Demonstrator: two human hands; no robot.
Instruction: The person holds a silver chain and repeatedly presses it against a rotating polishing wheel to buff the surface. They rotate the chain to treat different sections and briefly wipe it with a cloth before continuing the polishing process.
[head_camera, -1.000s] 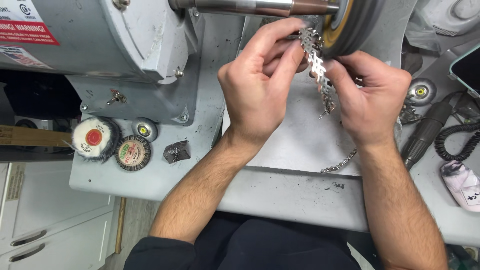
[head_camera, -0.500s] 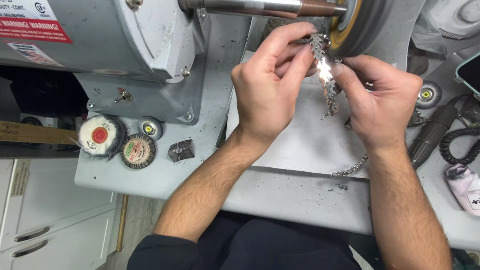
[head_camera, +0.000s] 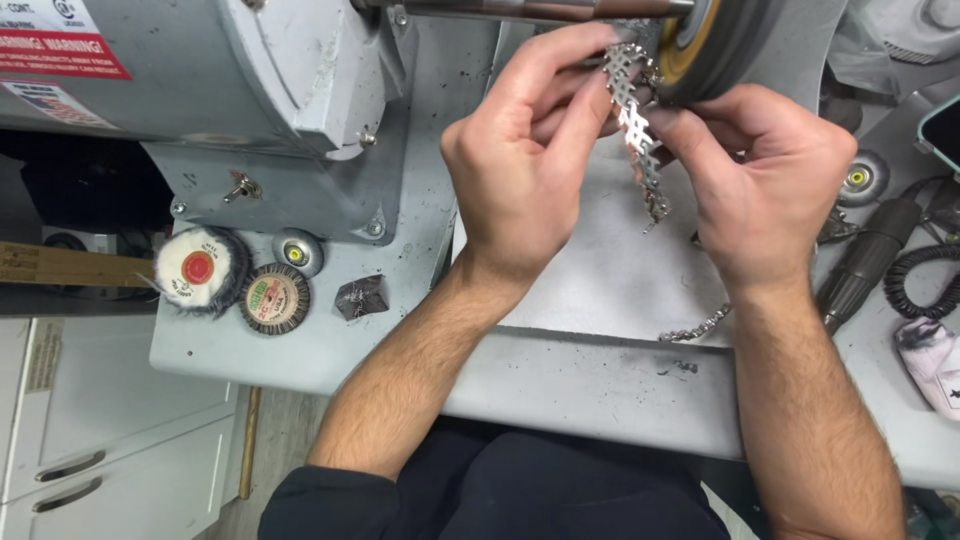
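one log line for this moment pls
left hand: grips chain | right hand: grips chain | chain: at buffing wheel | bench: brush wheels

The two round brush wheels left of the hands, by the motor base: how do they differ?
The white brush wheel has pale, fluffy bristles and a red centre disc; the dark brush wheel has blackish bristles and a tan centre label. The white one looks slightly larger and sits further left; the dark one lies nearer the small black block. Both lie flat on the grey bench, untouched.
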